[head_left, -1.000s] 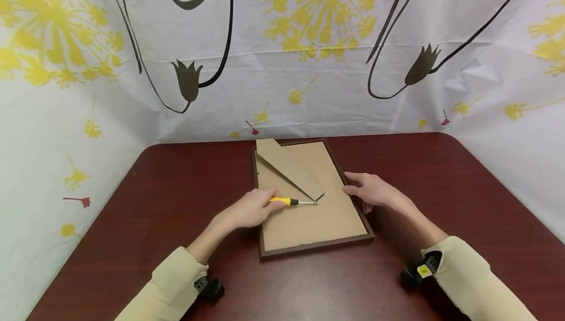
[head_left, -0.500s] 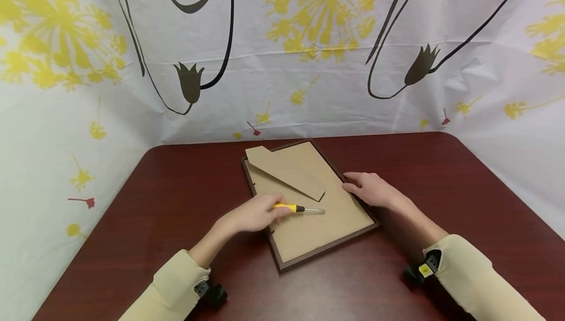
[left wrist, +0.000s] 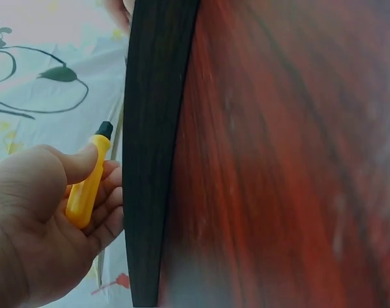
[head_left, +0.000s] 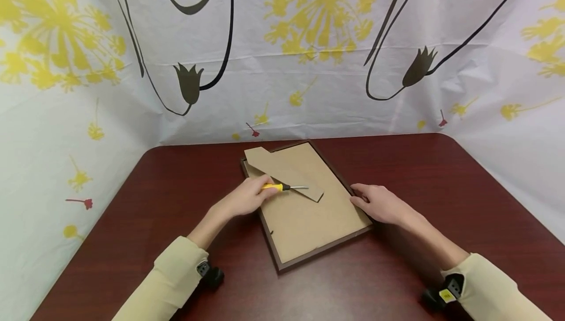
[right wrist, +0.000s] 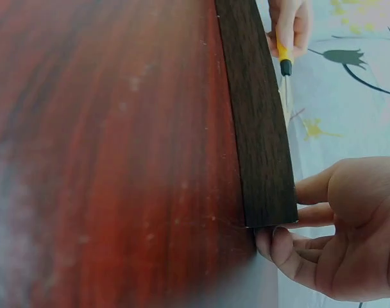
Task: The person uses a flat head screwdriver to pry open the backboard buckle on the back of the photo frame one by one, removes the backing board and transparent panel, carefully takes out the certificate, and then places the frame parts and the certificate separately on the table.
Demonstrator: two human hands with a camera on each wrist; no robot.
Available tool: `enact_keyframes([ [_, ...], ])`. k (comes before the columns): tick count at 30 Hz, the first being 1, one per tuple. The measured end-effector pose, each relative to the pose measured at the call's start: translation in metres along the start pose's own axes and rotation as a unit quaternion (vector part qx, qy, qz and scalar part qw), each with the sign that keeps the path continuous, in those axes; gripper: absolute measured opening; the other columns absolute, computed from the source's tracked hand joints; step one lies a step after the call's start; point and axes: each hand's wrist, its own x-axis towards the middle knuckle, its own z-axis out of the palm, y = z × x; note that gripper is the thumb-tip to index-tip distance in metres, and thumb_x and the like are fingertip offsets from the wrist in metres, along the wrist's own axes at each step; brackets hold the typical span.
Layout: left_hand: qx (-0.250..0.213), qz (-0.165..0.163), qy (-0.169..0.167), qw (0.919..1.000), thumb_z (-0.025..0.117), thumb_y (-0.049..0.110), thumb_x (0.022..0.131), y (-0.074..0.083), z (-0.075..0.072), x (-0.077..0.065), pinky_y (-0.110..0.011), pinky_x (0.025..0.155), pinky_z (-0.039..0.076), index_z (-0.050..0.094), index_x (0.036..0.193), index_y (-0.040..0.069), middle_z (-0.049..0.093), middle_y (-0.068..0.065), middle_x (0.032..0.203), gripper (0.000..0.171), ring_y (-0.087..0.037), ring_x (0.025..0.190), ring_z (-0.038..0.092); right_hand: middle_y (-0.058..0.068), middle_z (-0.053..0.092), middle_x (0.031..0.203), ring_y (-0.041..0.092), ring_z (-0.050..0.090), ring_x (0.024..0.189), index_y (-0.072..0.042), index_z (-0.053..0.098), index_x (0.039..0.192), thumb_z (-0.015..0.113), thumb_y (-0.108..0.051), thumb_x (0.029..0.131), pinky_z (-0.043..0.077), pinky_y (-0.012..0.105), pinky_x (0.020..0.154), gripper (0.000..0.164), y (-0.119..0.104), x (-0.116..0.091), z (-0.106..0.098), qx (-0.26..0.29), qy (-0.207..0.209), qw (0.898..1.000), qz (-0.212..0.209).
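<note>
A picture frame (head_left: pixel 328 251) with a dark brown border lies back side up on the table. Its tan backing board (head_left: pixel 304 228) carries a long tapered cardboard stand (head_left: pixel 287 170), lying slantwise across the upper left. My left hand (head_left: pixel 244 196) grips a yellow-handled screwdriver (head_left: pixel 275 187) at the frame's left edge. The metal shaft points right, over the stand's lower part; whether it touches cannot be told. My right hand (head_left: pixel 379 203) holds the frame's right edge near the close corner. In the right wrist view, the right-hand fingers (right wrist: pixel 310 256) curl about that corner.
The dark red wooden table (head_left: pixel 185 164) extends around the frame. A white cloth (head_left: pixel 282 81) with yellow and dark flower prints hangs behind and along both sides. Each wrist wears a strapped black camera.
The frame has turned counterclockwise, its near left corner coming closer. My left hand has shifted away along the left edge with the screwdriver. My right hand has slid toward the near right corner.
</note>
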Motion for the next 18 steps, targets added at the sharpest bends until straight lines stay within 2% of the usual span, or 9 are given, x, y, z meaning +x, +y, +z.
enact_keyframes([
  [5,0.01,0.001,-0.009,0.9999,0.058,0.021,0.104,-0.004,0.0,0.0,-0.027,0.063,0.041,0.062,0.103,0.008,0.05,0.003,0.073,0.014,-0.011,0.065,0.046,0.017,0.069,0.111,0.029,0.065,0.101,0.008,0.057,0.133,0.059,-0.019,0.103,0.051,0.05,0.086,0.04,0.001,0.0,0.002,-0.001,0.0,1.0,-0.002],
  [8,0.018,0.002,-0.019,0.9997,0.058,0.023,0.104,-0.002,0.0,-0.004,-0.027,0.064,0.042,0.062,0.102,0.009,0.051,0.004,0.074,0.014,-0.01,0.066,0.047,0.016,0.069,0.111,0.029,0.066,0.1,0.006,0.06,0.13,0.058,-0.019,0.103,0.051,0.05,0.085,0.036,0.003,0.003,0.001,-0.007,0.001,1.0,-0.01],
  [11,0.021,0.003,-0.036,0.9991,0.058,0.023,0.104,0.005,0.001,-0.01,-0.027,0.065,0.044,0.061,0.1,0.01,0.054,0.005,0.075,0.014,-0.009,0.067,0.049,0.017,0.069,0.112,0.032,0.066,0.102,0.005,0.061,0.129,0.058,-0.019,0.104,0.052,0.051,0.085,0.035,0.009,0.008,0.0,-0.02,0.008,1.0,-0.017],
  [15,0.015,0.008,-0.073,0.9972,0.057,0.023,0.105,0.018,0.004,-0.018,-0.026,0.066,0.044,0.06,0.1,0.011,0.055,0.006,0.076,0.014,-0.007,0.068,0.049,0.025,0.066,0.123,0.041,0.063,0.112,0.007,0.058,0.133,0.057,-0.024,0.104,0.05,0.057,0.091,0.042,0.017,0.016,-0.002,-0.041,0.012,0.999,-0.017],
  [18,0.009,0.009,-0.098,0.9951,0.056,0.024,0.105,0.026,0.007,-0.023,-0.026,0.065,0.044,0.059,0.097,0.011,0.055,0.006,0.076,0.016,-0.007,0.067,0.049,0.027,0.064,0.123,0.044,0.062,0.113,0.008,0.057,0.134,0.057,-0.027,0.105,0.049,0.058,0.091,0.045,0.02,0.024,-0.003,-0.059,0.014,0.998,-0.021],
])
